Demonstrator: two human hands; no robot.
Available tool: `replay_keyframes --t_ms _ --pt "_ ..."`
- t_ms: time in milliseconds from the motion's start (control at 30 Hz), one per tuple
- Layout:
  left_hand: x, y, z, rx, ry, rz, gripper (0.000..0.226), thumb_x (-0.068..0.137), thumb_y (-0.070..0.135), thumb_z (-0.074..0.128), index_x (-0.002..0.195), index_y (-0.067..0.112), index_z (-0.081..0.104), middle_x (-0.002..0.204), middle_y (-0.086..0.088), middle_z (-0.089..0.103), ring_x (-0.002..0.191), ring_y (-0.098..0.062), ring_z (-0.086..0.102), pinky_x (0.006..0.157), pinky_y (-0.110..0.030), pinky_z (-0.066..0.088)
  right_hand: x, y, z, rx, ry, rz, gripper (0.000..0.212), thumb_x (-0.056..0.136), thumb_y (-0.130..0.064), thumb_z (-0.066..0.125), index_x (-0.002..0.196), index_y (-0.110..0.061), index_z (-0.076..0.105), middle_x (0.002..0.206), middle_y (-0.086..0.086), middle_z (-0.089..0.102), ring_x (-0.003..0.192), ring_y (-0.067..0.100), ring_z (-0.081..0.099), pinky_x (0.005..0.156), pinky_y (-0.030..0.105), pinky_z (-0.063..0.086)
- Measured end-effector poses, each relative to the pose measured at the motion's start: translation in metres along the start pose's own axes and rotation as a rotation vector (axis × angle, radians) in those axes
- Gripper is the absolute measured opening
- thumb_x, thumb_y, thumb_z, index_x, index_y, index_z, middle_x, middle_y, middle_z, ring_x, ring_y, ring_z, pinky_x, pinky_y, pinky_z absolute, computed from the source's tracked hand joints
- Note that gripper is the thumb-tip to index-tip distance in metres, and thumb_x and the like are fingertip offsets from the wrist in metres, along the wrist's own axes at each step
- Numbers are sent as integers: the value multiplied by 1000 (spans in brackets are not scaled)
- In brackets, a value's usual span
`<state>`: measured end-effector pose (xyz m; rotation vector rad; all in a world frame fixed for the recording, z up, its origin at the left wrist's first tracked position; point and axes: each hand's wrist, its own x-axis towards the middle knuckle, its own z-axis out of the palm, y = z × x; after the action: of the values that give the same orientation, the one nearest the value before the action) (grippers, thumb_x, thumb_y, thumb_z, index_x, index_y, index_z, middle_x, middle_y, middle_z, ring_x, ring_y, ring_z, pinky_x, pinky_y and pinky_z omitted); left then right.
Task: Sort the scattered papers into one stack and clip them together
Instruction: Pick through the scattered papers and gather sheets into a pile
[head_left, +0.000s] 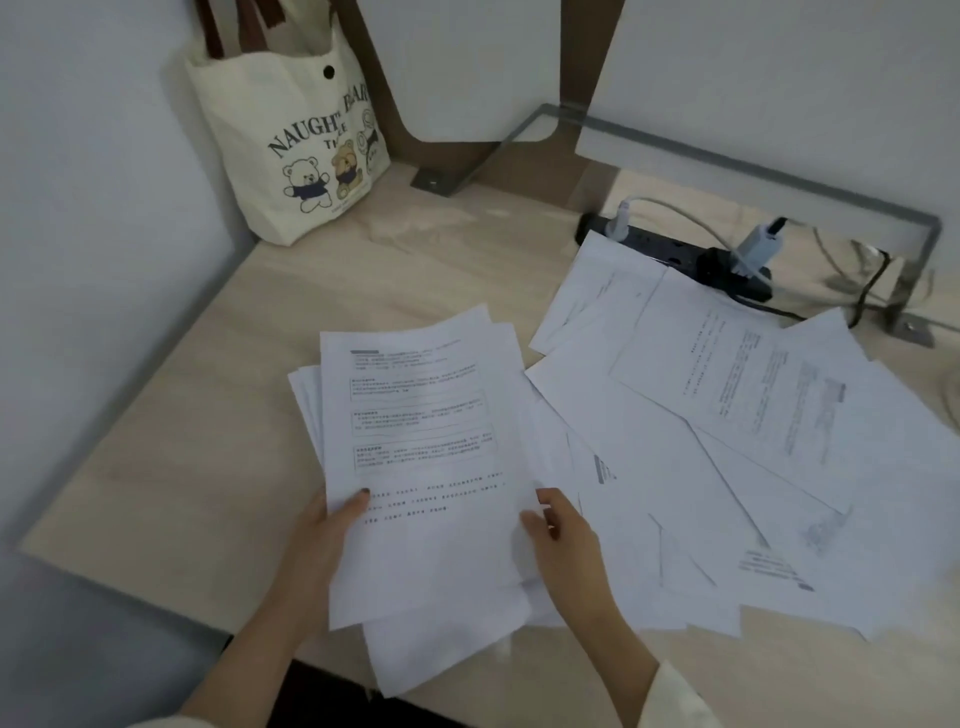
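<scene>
A pale wooden desk (218, 415) sits in a white-walled corner. The left hand (317, 540) grips the left edge of a loose stack of papers (421, 457), thumb on top of the printed sheet. The right hand (563, 540) pinches the stack's right edge. The stack lies near the desk's front, its sheets uneven. To the right, scattered papers (727, 441) overlap in a fan. Beyond them lies a black power strip (670, 249) with plugs; far left stands a bear-printed tote bag (291, 150).

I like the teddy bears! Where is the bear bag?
The bear bag stands at the desk's far left corner, against the wall, beyond the held papers.
</scene>
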<state>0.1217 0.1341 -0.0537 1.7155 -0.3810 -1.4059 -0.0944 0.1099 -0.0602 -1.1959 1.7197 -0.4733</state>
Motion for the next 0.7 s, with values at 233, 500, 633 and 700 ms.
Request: replay_keyframes --t_ms 233,500,633,700 --pt "8 26 -81 206 33 85 26 92 14 51 117 23 56 107 -4 64 90 -21 60 78 -35 48 -7 0 -4 -196 211 -23 25 87 -16 57 112 -15 56 113 8 56 91 19 55 74 21 40" --pt "21 29 -142 288 164 77 33 89 16 56 123 17 52 117 -8 59 95 -27 56 86 -40 44 -15 -30 27 -701 -4 -299 82 81 -51 59 144 -17 20 150 5 18 137 22 21 109 29 27" --pt "30 21 -139 264 202 66 34 89 22 57 121 11 50 115 -11 58 94 -28 56 80 -39 45 -22 -34 46 -819 -241 -447 87 83 -48 56 148 -20 6 157 2 -4 145 18 2 115 27 13" --pt "32 18 -136 250 223 73 34 90 21 55 122 10 47 112 -9 56 94 -27 54 80 -39 44 -27 -34 52 -885 -336 -526 85 86 -45 52 148 -18 1 158 4 -11 145 18 -5 113 23 3"
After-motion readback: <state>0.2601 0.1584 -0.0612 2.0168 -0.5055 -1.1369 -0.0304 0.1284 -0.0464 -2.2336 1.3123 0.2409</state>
